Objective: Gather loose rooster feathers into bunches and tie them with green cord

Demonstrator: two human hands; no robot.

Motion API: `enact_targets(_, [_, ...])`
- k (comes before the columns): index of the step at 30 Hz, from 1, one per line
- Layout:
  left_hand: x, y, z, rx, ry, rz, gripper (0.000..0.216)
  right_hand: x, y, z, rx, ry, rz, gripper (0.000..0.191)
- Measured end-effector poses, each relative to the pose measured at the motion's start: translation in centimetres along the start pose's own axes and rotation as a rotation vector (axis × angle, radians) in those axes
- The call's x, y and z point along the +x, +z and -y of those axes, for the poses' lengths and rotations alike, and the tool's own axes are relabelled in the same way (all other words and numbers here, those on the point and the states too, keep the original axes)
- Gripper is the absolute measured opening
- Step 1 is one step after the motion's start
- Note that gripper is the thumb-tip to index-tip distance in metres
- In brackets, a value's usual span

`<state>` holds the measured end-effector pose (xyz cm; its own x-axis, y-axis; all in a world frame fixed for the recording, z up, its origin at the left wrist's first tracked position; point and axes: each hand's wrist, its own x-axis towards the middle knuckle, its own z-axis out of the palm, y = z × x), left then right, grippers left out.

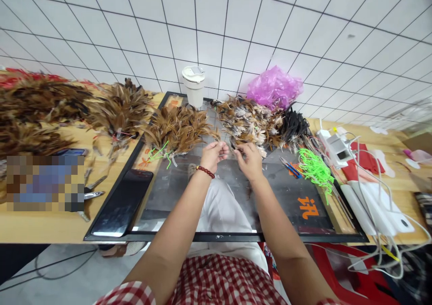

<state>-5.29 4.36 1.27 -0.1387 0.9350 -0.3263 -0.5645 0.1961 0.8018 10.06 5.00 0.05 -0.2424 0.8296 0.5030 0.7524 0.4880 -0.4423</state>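
My left hand [215, 155], with a beaded bracelet [205, 171] at its wrist, is closed in a pinch. A thin brown feather [215, 135] sticks up from its fingertips. Close by on the right, my right hand [250, 159] pinches a small dark feather [232, 142] between thumb and fingers; its lower end is too small to make out. Both hands are above a glass-topped black panel [162, 206]. Left of them lies a bunch of brown feathers [180, 127] with green ties [162, 152]. Beyond my right hand spreads a pile of mixed brown and cream feathers [248, 120].
A white lidded cup [194, 88] and pink plastic bag [275, 86] stand by the tiled wall. To the right are blue-handled snips [290, 167], green strings [313, 170] and white cables [378, 246]. Leftward lie a black phone [123, 201], keys [94, 195] and more feather bunches [118, 109].
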Motion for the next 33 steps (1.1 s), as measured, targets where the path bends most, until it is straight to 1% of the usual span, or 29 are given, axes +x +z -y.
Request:
enact_targets(2, [0.3,0.0,0.2,0.013,0.08,-0.072,0.015,-0.1,0.0,-0.2,-0.109,0.051,0.055,0.023])
enact_targets(4, [0.6,0.0,0.3,0.033,0.125,-0.111,0.016,-0.2,0.2,-0.2,-0.185,0.083,0.115,0.021])
enact_targets(6, [0.8,0.0,0.4,0.051,0.137,-0.113,0.016,-0.2,0.3,-0.1,-0.198,0.092,0.166,0.016])
enact_targets(8, [1.0,-0.1,0.5,0.059,0.138,-0.108,0.015,-0.1,0.5,-0.2,-0.138,0.099,0.174,0.014])
enact_targets(11, [1.0,-0.2,0.6,0.048,0.135,-0.102,0.015,0.2,0.4,-0.4,0.087,0.146,0.111,0.017])
enact_targets(13, [1.1,-0.3,0.5,0.035,0.135,-0.094,0.016,0.3,0.2,-0.5,0.227,0.177,0.116,0.026])
enact_targets(14, [1.1,-0.3,0.5,0.032,0.134,-0.089,0.016,0.3,0.0,-0.5,0.25,0.19,0.133,0.032])
enact_targets(16, [1.1,-0.4,0.5,0.031,0.132,-0.083,0.016,0.3,-0.4,-0.3,0.189,0.211,0.13,0.041])
enact_targets(17, [1.1,-0.4,0.6,0.032,0.131,-0.082,0.016,0.3,-0.6,-0.2,0.131,0.219,0.098,0.042])
enact_targets(20, [1.1,-0.5,0.6,0.036,0.128,-0.088,0.016,0.3,-0.9,-0.1,-0.004,0.209,-0.036,0.029])
enact_targets(22, [1.1,-0.5,0.6,0.039,0.131,-0.087,0.016,0.3,-1.1,-0.1,-0.052,0.183,-0.075,0.025])
enact_targets(24, [1.1,-0.5,0.6,0.04,0.133,-0.082,0.016,0.3,-1.1,0.0,-0.079,0.153,-0.052,0.03])
enact_targets(27, [1.0,-0.4,0.5,0.054,0.134,-0.062,0.016,0.1,-0.5,0.5,-0.081,0.14,0.056,0.037])
enact_targets(29, [0.8,-0.2,0.6,0.089,0.137,-0.038,0.015,-0.2,0.2,1.1,-0.109,0.16,0.104,0.033])
enact_targets(31, [0.8,-0.1,0.6,0.138,0.142,-0.021,0.014,-0.4,1.1,1.5,-0.125,0.181,0.132,0.024])
enact_targets(33, [0.7,0.0,0.7,0.177,0.149,-0.02,0.013,-0.5,1.8,1.5,-0.04,0.203,0.131,0.018])
